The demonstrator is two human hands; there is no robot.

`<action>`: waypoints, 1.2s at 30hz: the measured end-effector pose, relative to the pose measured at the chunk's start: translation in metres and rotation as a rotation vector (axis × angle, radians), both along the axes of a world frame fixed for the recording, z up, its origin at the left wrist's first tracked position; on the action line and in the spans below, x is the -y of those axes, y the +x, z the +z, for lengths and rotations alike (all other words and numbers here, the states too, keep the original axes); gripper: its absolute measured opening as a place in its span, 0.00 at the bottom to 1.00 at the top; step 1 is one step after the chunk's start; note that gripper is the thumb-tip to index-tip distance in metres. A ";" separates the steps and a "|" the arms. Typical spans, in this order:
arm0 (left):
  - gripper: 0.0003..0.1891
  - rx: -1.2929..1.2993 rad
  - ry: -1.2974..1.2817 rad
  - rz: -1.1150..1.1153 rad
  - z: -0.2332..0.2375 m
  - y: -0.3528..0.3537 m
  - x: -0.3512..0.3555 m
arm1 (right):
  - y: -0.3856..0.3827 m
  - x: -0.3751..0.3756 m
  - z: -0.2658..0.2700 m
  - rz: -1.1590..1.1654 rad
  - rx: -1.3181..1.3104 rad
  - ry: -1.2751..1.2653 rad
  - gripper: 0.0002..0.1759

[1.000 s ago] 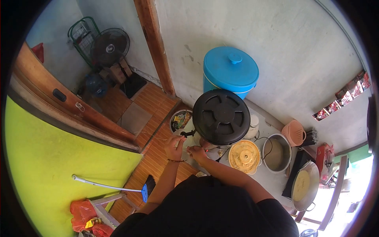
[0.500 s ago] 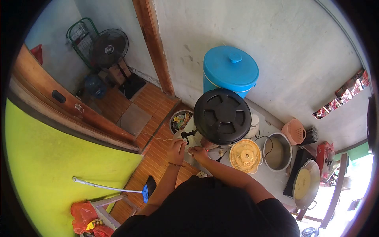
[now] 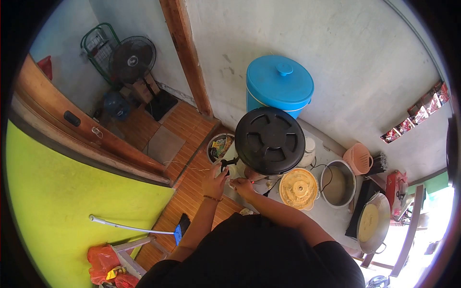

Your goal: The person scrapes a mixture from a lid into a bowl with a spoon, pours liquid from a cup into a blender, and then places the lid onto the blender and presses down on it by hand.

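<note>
Handle (image 3: 230, 163), one and black, stood left of one black lid (image 3: 270, 140), by the loosely curled left hand (image 3: 214, 183); the right hand (image 3: 242, 186) pressed fingertips together, contents unclear.

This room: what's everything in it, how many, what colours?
Tub: 1, blue, by wall
Round lid: 1, black, before tub
Dish: 1, orange, table
Pot: 1, silver, table
Basket: 1, pink, table
Pan: 1, grey, right
Fan: 1, black, back left
Trolley: 1, green, by fan
Water jug: 1, blue, by fan
Broom: 1, blue-black, lower left
Sachets: several, red, right wall
Bags: uncertain count, red, lower left
Left hand: 1, bare, centre
Right hand: 1, bare, beside left
</note>
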State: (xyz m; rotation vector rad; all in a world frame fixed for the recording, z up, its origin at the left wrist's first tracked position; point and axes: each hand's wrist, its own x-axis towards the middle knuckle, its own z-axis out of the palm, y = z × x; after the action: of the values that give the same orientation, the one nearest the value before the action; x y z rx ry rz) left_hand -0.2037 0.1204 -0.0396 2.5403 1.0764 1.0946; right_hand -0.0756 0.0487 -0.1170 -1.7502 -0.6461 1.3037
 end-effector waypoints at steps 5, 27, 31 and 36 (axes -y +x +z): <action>0.17 0.017 0.108 -0.051 -0.017 -0.006 -0.006 | 0.000 0.002 0.020 0.024 0.015 0.006 0.18; 0.13 0.146 -0.159 -0.120 0.008 0.011 -0.038 | 0.001 0.005 -0.001 0.018 0.052 -0.031 0.18; 0.24 0.342 -0.209 0.011 0.004 0.011 -0.017 | 0.002 0.008 0.001 0.020 0.022 -0.063 0.17; 0.29 0.219 -0.462 0.180 -0.058 -0.010 0.006 | 0.004 0.018 -0.020 0.069 0.053 -0.038 0.17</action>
State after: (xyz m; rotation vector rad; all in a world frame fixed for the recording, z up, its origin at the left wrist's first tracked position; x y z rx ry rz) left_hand -0.2135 0.1139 -0.0975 1.9530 1.3331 0.9937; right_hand -0.0717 0.0303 -0.1372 -1.8134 -0.7212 1.3275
